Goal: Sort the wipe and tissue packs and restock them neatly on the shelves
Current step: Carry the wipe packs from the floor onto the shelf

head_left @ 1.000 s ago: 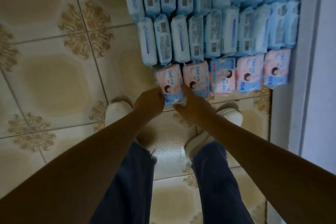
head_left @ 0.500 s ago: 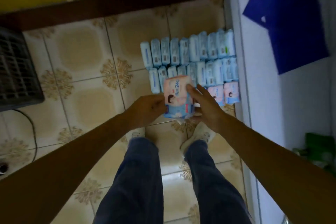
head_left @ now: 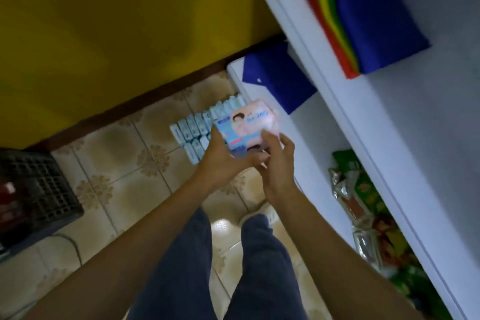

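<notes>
Between both hands I hold a pink and blue pack (head_left: 246, 126) with a cartoon face, raised above the floor beside the white shelf unit (head_left: 363, 117); a second pack of the same kind seems stacked beneath it. My left hand (head_left: 220, 161) grips it from the left and below. My right hand (head_left: 276, 158) holds its right side with curled fingers. Rows of light blue packs (head_left: 193, 130) lie on the tiled floor behind, partly hidden by the pack and my hands.
Folded coloured cloth (head_left: 358, 21) lies on the upper shelf, a blue sheet (head_left: 278, 75) on the lower shelf. Green snack packets (head_left: 363, 202) fill the lower shelf at right. A dark plastic crate (head_left: 33, 189) stands on the floor at left. A yellow wall rises behind.
I have lifted the pink pack off the floor rows and carried it up and right towards the shelves. My view rose from the floor to the shelf unit.
</notes>
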A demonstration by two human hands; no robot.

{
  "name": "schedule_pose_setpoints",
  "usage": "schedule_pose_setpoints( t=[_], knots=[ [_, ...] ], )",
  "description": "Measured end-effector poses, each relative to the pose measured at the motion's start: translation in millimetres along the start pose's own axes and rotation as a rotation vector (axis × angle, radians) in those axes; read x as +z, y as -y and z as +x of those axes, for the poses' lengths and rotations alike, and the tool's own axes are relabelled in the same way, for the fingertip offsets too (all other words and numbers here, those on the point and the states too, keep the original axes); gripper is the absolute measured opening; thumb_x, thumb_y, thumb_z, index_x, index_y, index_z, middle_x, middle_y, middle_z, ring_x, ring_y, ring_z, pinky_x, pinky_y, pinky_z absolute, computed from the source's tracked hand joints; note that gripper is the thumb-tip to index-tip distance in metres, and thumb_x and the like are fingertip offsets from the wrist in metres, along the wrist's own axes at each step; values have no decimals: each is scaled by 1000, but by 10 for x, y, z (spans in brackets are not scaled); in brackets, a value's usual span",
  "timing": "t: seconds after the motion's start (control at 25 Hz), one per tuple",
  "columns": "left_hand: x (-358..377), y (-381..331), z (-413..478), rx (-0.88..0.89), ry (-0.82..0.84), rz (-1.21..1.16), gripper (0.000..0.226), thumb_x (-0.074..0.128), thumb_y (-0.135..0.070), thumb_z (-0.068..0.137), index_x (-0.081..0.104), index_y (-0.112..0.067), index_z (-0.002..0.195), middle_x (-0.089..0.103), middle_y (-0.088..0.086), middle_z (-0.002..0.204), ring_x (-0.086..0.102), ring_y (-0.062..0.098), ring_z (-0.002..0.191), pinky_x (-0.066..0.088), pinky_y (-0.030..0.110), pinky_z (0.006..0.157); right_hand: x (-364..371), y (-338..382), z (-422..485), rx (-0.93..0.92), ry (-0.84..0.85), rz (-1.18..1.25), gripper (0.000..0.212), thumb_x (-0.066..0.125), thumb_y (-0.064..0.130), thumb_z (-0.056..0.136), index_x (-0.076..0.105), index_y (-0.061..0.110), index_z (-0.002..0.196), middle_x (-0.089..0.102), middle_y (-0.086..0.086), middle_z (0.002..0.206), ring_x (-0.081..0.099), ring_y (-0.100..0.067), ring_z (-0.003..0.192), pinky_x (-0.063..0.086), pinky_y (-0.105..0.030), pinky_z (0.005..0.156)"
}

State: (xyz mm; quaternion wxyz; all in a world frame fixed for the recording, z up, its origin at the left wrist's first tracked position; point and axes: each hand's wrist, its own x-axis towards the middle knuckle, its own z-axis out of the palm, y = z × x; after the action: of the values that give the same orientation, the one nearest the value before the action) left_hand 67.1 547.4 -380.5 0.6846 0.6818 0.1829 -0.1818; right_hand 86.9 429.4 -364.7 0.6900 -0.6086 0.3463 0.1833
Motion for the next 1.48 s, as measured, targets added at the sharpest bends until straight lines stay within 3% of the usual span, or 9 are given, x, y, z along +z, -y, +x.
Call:
schedule_pose_setpoints(
  t=[0.24,0.36,0.52,0.64,0.72,0.88,1.04,1.2,1.48],
  knots=[
    [611,-631,-277,265,189,261,73,86,-44,63,45,-31,123,62,-19,115,60,-1,104,56,25,80,-946,142,-922,-208,-175,-9,36,59,46,88,50,24,115,59,4,120,58,-12,109,50,-34,91],
    [1093,-899,-555,399,264,348,62,82,-43,71,47,-34,121,64,-17,113,61,2,103,55,32,83,-1485,211,-1212,-393,-267,-100,58,64,56,77,46,27,123,53,9,127,54,-7,114,50,-28,92],
    [1885,-1192,-1014,455,400,304,53,76,-47,73,50,-39,119,65,-30,103,61,-11,97,50,15,81,-2324,251,-1614,-693,-498,-295,87,78,44,74,29,26,144,40,12,143,43,-5,127,44,-30,101],
    [2534,-1425,-1452,554,556,413,69,71,-64,68,54,-29,125,68,-19,111,64,-1,102,54,28,89,-3023,336,-2025,-827,-655,-244,97,81,39,72,23,25,148,37,8,147,39,-3,132,39,-20,105],
    [2919,-1537,-1737,604,613,452,73,69,-67,64,55,-29,124,69,-17,109,65,-1,98,56,31,85,-3463,424,-2275,-888,-655,-245,80,80,38,75,39,24,142,51,7,137,49,-4,123,45,-13,91],
    [3627,-1627,-2288,793,599,598,74,80,-57,57,44,-43,121,59,-31,100,55,-14,90,43,7,67,-4207,560,-2700,-964,-693,-86,32,73,30,83,65,24,114,71,15,98,64,-2,93,50,-20,76],
    [4157,-1813,-2534,1047,422,749,64,67,-66,68,49,-35,121,61,-21,105,55,4,91,50,28,72,-4705,793,-3001,-1028,-718,-82,16,68,33,86,65,33,102,69,22,95,63,-1,93,48,-18,79],
    [4627,-2117,-2505,1177,487,723,62,64,-66,73,48,-32,123,62,-15,113,57,9,100,53,40,79,-5107,1177,-3093,-1104,-748,-156,34,69,32,86,59,29,119,67,28,100,61,4,95,46,-14,78],
    [5471,-2603,-2053,1159,636,626,64,71,-45,80,39,-28,133,53,-15,132,54,3,111,44,17,81,-5692,1822,-2714,-1083,-829,-307,73,66,20,89,26,38,147,53,33,122,54,11,109,44,-9,87]
  ],
)
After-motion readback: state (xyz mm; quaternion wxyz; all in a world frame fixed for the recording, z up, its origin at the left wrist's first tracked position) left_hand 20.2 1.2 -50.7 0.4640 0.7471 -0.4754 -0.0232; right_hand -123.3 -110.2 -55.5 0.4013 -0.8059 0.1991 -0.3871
